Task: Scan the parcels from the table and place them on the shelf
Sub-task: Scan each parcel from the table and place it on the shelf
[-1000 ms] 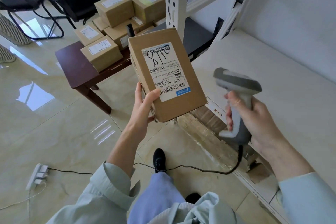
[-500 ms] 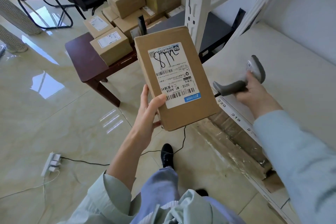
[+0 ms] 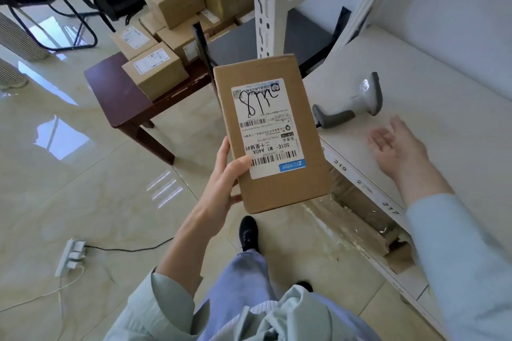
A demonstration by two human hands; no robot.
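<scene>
The scanner [image 3: 350, 104] has just left the right hand [image 3: 393, 141] and now lies on its side on the shelf [image 3: 443, 86], where a second ago it was gripped and raised toward the box [image 3: 273, 133]. That suggests this box's scan is finished and shelving comes next. The right hand hovers just beside the scanner, palm up, fingers [image 3: 379, 137] loosely spread, holding nothing. The left hand [image 3: 224, 183] grips the box by its lower left edge, thumb on the label, other fingers behind it. The box is held in the air, label up, beside the shelf's front edge. More boxes [image 3: 171, 39] wait on the dark surface [image 3: 110, 86] beyond.
</scene>
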